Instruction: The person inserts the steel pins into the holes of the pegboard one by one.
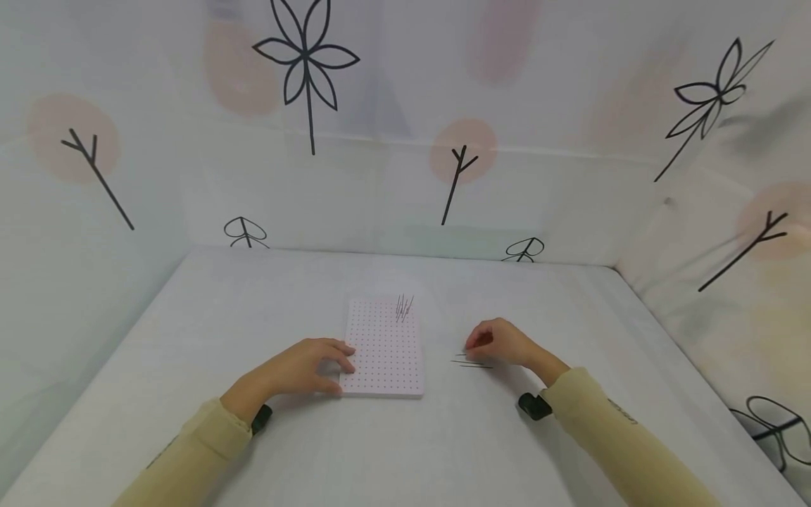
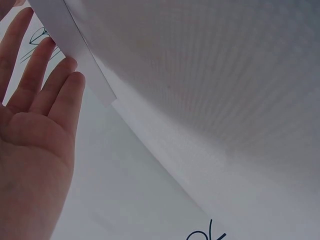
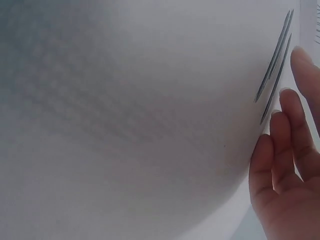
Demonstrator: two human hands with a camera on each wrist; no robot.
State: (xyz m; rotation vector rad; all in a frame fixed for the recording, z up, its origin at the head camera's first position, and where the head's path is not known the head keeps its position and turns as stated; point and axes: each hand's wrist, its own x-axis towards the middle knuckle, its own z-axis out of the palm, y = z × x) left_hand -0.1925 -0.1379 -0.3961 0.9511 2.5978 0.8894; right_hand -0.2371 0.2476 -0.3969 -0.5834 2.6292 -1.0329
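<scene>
A pale pegboard (image 1: 386, 370) with rows of small holes lies flat on the table. Several thin dark needles (image 1: 403, 308) stand upright in its far right corner. My left hand (image 1: 304, 366) rests along the board's left edge, fingers spread and relaxed; the left wrist view shows these fingers (image 2: 42, 55) beside the pale edge. To the right of the board, my right hand (image 1: 500, 343) is low over the table with loosely bent fingers. Close beside its fingertips lie a few loose dark needles (image 3: 274, 57), roughly parallel. The right thumb is hidden in the right wrist view.
A white table (image 1: 304, 458) carries everything. Behind and beside it hang light cloth walls (image 1: 374, 190) with leaf and flower drawings. Dark wrist cameras (image 1: 534, 406) sit under both sleeves.
</scene>
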